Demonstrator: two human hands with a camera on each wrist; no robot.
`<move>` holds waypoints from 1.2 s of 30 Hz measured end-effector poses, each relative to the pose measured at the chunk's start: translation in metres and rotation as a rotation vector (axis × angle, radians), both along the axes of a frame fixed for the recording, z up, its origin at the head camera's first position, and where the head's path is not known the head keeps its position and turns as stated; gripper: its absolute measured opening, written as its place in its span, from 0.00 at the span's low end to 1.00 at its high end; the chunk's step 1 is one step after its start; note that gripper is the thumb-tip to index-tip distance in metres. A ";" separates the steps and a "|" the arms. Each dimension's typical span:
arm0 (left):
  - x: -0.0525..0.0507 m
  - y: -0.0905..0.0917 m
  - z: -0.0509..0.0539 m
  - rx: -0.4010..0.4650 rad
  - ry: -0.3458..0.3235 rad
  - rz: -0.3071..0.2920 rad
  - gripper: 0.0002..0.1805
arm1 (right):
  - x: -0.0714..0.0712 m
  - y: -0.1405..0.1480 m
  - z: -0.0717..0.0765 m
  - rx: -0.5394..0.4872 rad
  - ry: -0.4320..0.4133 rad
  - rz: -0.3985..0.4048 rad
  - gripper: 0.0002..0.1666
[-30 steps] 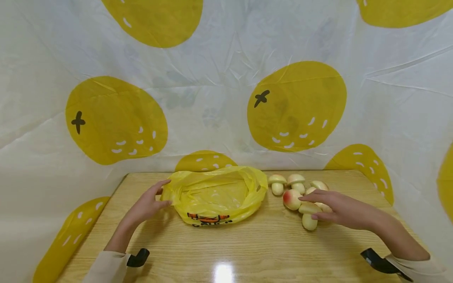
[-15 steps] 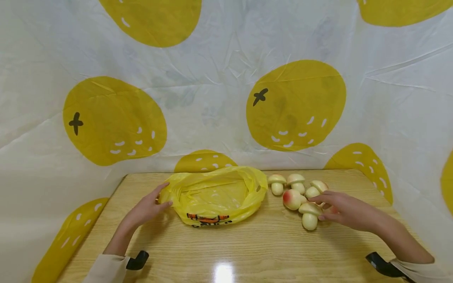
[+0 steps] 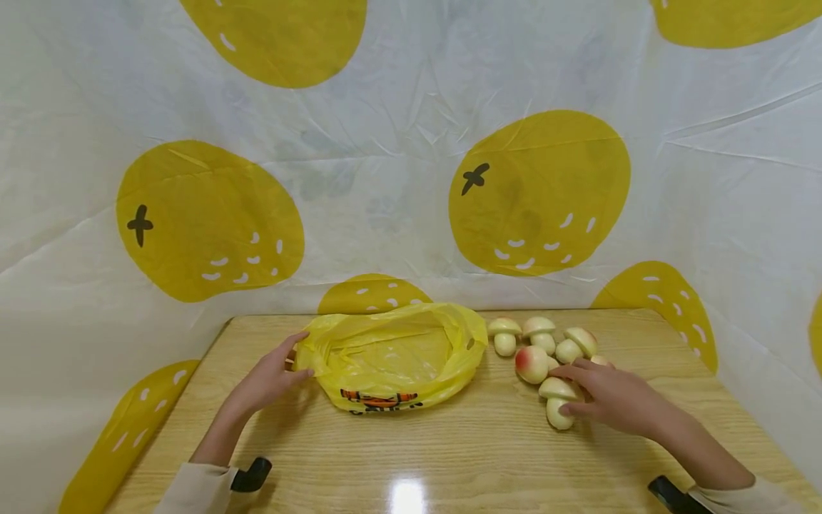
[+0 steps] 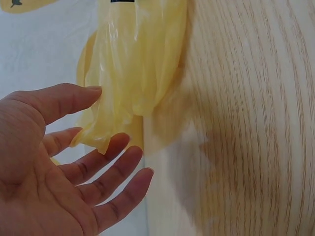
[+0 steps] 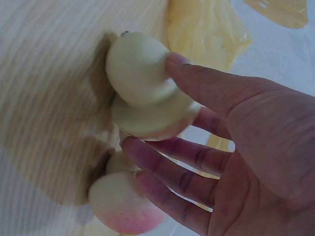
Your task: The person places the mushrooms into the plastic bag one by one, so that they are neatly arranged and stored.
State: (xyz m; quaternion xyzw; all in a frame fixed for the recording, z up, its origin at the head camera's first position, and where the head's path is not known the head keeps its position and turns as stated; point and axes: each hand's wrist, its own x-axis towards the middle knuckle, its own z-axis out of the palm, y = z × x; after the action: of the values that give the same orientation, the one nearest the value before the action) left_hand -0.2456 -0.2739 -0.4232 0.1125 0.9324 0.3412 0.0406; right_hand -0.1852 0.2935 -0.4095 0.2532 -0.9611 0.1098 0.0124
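Both hands point(image 3: 266, 378) are bare; the sleeves point(image 3: 195, 489) are plain pale beige, and a smooth black piece point(image 3: 251, 475) juts out beside each one.

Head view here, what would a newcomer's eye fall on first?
Probably the crumpled yellow plastic bag, open on the wooden table with the left hand at its left end. Next, the pale toy mushrooms to its right, the right hand gripping the nearest. Behind everything hangs a white sheet with large yellow prints.
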 end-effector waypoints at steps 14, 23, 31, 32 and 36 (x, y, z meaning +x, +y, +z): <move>0.001 -0.001 -0.001 0.006 0.000 0.003 0.42 | 0.002 -0.005 -0.012 -0.119 -0.036 -0.021 0.36; 0.002 0.001 0.000 0.018 -0.004 0.012 0.42 | 0.003 -0.006 -0.015 -0.226 -0.099 0.014 0.35; 0.001 0.001 -0.002 0.005 -0.007 0.018 0.42 | 0.002 -0.002 -0.018 -0.310 -0.033 0.134 0.30; 0.001 0.001 -0.002 0.008 -0.009 0.018 0.42 | 0.002 -0.002 -0.019 -0.320 -0.012 0.147 0.29; 0.001 0.002 -0.002 0.012 -0.012 0.019 0.42 | 0.003 -0.002 -0.023 -0.324 0.049 0.167 0.29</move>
State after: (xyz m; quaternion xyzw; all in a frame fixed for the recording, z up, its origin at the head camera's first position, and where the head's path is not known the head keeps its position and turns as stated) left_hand -0.2451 -0.2721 -0.4253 0.1018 0.9310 0.3480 0.0421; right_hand -0.1826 0.2912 -0.4323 0.3294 -0.9059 0.2575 0.0674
